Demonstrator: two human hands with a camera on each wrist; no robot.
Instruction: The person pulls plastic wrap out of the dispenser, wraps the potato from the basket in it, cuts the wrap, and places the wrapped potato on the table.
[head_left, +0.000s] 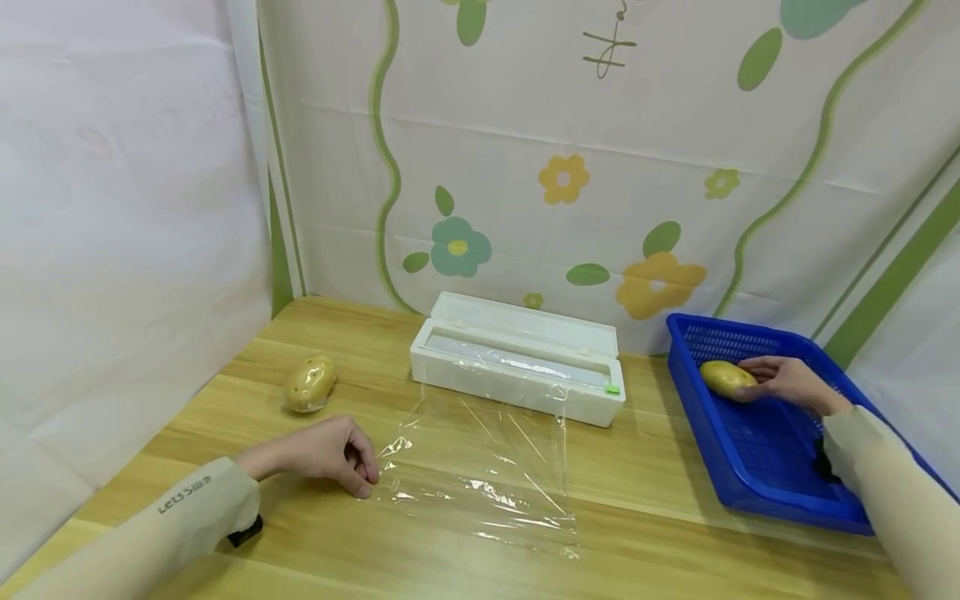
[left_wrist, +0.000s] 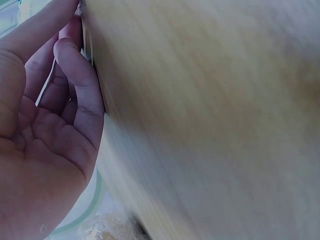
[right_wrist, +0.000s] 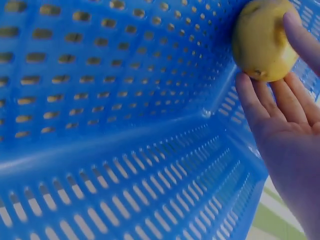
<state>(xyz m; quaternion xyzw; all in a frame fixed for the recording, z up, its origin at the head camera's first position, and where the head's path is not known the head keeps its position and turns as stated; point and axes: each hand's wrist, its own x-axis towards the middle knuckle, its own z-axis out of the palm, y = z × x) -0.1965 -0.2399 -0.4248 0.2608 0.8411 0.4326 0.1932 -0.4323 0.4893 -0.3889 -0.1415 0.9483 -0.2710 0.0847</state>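
A sheet of clear plastic wrap (head_left: 480,475) runs from its white dispenser box (head_left: 517,392) over the wooden table toward me. At the sheet's left edge, my left hand (head_left: 330,457) pinches the film between thumb and fingers, low over the tabletop. In the left wrist view the fingertips lie at the upper edge, partly out of frame. On the right, my right hand (head_left: 795,385) holds a yellow potato (head_left: 723,379) inside the blue basket (head_left: 735,475). The right wrist view shows the thumb on one side of this potato (right_wrist: 262,42) and the fingers on the other.
Another potato (head_left: 310,383), wrapped in film, lies on the table at the left. The dispenser's lid (head_left: 525,323) stands raised at the back, and a green slider (head_left: 612,389) sits at its right end. A printed cloth (head_left: 510,108) hangs behind the table (head_left: 360,333).
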